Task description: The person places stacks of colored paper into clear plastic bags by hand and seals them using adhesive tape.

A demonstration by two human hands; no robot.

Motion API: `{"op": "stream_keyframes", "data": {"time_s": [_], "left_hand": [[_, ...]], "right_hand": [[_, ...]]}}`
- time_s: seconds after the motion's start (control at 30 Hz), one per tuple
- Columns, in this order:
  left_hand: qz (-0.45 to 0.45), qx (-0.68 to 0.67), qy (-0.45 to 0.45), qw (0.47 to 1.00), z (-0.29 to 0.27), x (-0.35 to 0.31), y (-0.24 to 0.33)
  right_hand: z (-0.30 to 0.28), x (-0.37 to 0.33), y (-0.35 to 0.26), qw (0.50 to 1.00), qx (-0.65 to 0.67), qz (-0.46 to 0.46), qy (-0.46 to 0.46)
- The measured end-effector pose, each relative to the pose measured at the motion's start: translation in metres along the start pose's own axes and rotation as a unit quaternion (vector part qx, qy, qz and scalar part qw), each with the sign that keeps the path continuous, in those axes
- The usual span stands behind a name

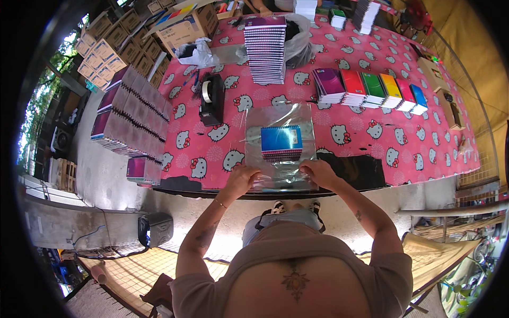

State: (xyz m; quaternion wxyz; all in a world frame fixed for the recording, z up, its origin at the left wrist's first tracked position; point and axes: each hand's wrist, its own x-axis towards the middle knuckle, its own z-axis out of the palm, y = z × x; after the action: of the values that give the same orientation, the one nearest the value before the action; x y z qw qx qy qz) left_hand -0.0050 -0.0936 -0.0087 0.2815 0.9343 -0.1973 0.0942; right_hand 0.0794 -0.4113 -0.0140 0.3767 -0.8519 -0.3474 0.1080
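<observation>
Clear plastic [281, 172] pinched, blue notebooks [281, 140] in the middle!
The left hand [244, 178] and right hand [318, 173] curl closed, gripping the plastic near its two closest corners, spread apart, apparently to hold it taut; the notebooks sit on the table [217, 151], seemingly centred to leave spare plastic all round.

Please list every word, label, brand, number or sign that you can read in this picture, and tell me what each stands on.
No text here is clear enough to quote.
Blue notebook on the clear plastic: small pale mark on its cover, too small to read.
Row of coloured notebooks: small cover marks, too small.
Open carton: printing on its side, too blurred.
Stacked cartons: dark printing, too small.
</observation>
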Motion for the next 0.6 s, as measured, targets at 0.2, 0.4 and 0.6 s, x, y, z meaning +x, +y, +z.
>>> {"op": "stream_keyframes", "data": {"time_s": [0.2, 0.4, 0.6], "left_hand": [[-0.031, -0.046, 0.012, 0.998, 0.007, 0.0, 0.0], [-0.048, 0.003, -0.005, 0.999, 0.009, -0.005, 0.001], [-0.054, -0.204, 0.033, 0.977, -0.015, 0.006, 0.008]], "right_hand": [[0.002, -0.008, -0.011, 0.989, -0.126, -0.073, -0.003], [-0.001, 0.004, -0.027, 0.997, -0.01, 0.043, -0.067], [-0.02, 0.002, -0.02, 0.999, -0.043, -0.01, -0.015]]}}
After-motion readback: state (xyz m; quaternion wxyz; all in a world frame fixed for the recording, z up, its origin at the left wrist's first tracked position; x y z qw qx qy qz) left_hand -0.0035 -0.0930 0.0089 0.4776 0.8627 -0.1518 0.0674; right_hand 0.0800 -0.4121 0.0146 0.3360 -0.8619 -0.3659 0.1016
